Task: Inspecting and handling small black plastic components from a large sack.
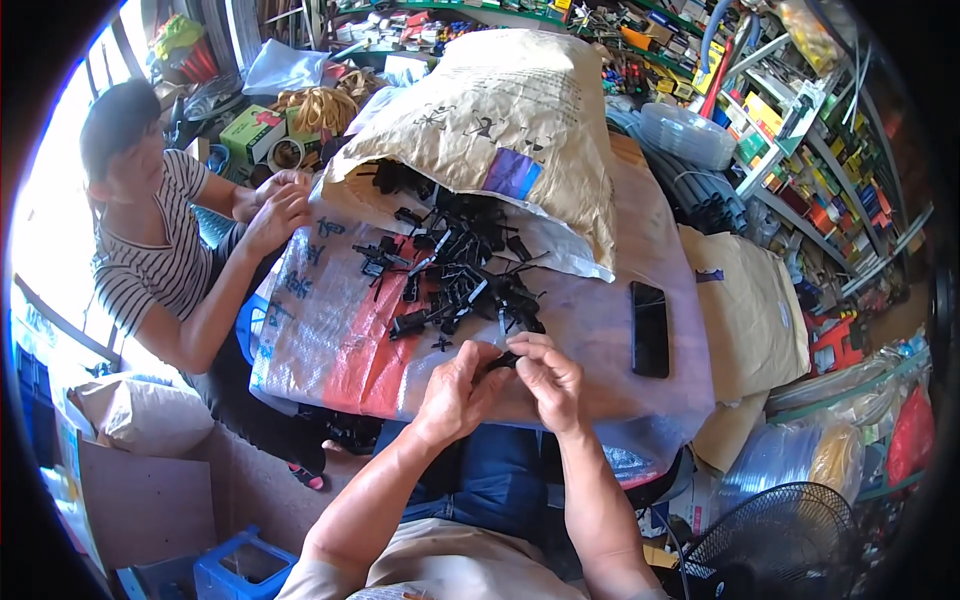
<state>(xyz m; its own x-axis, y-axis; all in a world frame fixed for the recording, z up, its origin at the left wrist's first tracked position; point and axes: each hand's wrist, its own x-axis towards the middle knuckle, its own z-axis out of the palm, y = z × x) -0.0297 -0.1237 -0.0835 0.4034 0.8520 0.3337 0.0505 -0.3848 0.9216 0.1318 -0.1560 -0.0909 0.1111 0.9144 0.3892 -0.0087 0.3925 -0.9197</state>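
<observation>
Both my hands meet at the near edge of the table, fingers closed around a small black plastic part (503, 361). My left hand (455, 392) grips it from the left, while my right hand (549, 382) pinches it from the right. Fingers cover most of the part, so its exact kind does not show. Just beyond lies a heap of similar black plastic parts (468, 262), some with thin prongs. The heap spills from the mouth of a large brown paper sack (520, 115) lying on the table.
A co-worker in a striped shirt (180, 215) sits at the left, hands at the table's edge. A black phone (649, 330) lies on the plastic-covered table (600, 385). Another paper sack (750, 310) is at the right, above a black fan (790, 540). A blue stool (240, 570) stands lower left.
</observation>
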